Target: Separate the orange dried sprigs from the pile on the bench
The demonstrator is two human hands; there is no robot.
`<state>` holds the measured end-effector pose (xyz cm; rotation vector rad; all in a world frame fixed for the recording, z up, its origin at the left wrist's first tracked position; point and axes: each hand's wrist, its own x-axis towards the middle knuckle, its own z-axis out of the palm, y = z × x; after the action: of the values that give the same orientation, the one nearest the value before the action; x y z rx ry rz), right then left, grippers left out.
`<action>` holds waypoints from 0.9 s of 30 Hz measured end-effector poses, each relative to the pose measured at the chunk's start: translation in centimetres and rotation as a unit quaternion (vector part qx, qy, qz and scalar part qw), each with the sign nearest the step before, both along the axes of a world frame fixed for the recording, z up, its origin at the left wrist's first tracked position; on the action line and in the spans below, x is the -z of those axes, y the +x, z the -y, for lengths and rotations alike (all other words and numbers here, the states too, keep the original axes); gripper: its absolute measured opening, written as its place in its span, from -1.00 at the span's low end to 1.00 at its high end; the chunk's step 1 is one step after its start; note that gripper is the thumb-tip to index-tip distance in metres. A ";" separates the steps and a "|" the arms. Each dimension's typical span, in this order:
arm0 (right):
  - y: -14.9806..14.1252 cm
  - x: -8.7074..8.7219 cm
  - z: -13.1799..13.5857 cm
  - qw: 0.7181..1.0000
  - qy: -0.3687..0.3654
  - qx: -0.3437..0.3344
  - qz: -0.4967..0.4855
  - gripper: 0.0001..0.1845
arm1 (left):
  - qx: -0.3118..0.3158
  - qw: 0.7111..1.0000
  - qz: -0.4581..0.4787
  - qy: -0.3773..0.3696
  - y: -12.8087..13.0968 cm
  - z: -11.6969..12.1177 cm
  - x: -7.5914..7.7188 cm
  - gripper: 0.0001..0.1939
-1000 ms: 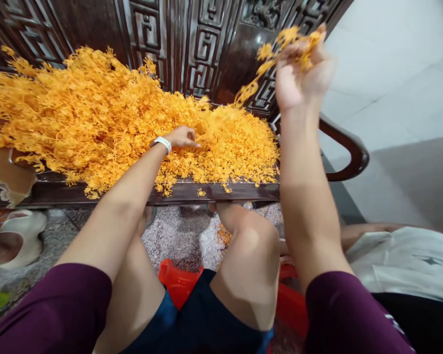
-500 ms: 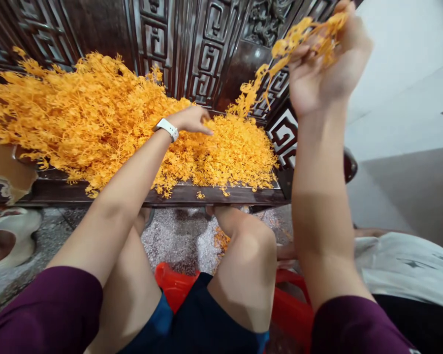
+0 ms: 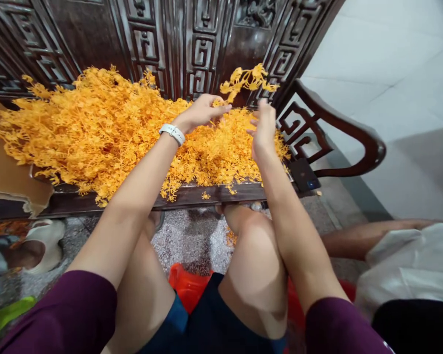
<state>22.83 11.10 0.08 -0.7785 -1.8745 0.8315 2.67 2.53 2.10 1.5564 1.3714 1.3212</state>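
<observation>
The orange strand [image 3: 249, 78] has been lowered above the orange heap [image 3: 92, 128], the right hand [image 3: 264, 128] left open beneath; whether it is gripped by the left hand [image 3: 203, 112] beside it cannot be told.

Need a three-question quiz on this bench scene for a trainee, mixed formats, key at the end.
1. Multiple choice. The white wristband is just behind which hand? A) right hand B) left hand C) neither
2. True or false: the dark smartphone lies on top of the orange sprig pile.
3. Fill in, from the wearer's view: the torn cardboard is at the ____ end of the pile.

Key: 1 B; 2 false; 3 left.
</observation>
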 end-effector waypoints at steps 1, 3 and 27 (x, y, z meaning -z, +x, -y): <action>-0.1 0.7 0.5 0.999 -0.042 0.008 0.003 -0.06 | -0.014 1.000 0.016 -0.001 0.0 -0.1 0.2 -0.67; -0.6 1.7 2.1 0.988 -0.153 -0.030 -0.003 -0.25 | -0.034 0.999 0.038 -0.007 0.1 -0.3 0.6 -0.69; -2.7 3.3 4.1 0.972 -0.211 -0.058 -0.087 -0.70 | -0.048 0.992 0.084 -0.079 -1.1 1.1 -1.4 -0.75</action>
<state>20.12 6.96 -3.20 -0.8257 -1.6184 1.3553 1.57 1.46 3.46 1.2588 1.4223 1.3329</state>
